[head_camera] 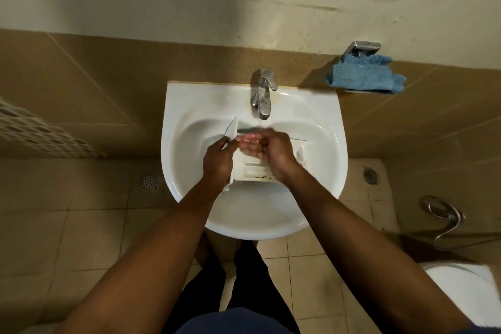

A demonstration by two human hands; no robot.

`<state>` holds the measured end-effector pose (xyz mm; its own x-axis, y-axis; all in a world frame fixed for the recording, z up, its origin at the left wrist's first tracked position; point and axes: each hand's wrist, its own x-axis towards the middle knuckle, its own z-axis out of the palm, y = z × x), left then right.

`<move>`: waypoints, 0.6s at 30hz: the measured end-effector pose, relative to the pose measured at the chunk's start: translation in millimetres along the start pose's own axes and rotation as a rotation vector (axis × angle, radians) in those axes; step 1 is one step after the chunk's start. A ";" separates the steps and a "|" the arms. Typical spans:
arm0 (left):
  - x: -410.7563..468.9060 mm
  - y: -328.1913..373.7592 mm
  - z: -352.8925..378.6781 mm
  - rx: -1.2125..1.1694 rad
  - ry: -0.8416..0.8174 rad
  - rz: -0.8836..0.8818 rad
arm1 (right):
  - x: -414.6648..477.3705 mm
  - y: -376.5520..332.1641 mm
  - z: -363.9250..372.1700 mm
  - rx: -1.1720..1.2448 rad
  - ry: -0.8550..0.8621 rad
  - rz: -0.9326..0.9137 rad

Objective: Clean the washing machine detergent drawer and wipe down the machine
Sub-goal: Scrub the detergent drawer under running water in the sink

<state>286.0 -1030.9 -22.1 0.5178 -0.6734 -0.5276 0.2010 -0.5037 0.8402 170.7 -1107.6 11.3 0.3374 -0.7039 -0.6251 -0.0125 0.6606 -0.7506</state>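
I count two of my own, left hand (218, 157) and right hand (276, 152); one detergent drawer (254, 168), one sink (189, 106), one tap (263, 95), one blue cloth (364, 76), two floor drains (149, 181) (370, 175), one spray hose (444, 214).
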 end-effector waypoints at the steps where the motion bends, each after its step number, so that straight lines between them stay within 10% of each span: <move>1: -0.3 -0.2 1.8 0.035 0.004 0.019 | -13.2 11.2 -2.7 -0.148 0.038 -0.084; 6: -5.8 2.4 5.9 0.321 0.024 0.183 | -67.3 46.0 -23.4 -0.729 -0.067 -0.463; 18: -11.1 -6.3 -4.3 0.325 -0.007 0.320 | -28.2 32.2 -28.1 -0.899 -0.011 -0.507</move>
<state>282.6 -1017.9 -21.0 0.5058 -0.8259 -0.2492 -0.2403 -0.4123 0.8788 134.3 -1073.8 -1.3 0.5078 -0.8398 -0.1920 -0.5638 -0.1555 -0.8112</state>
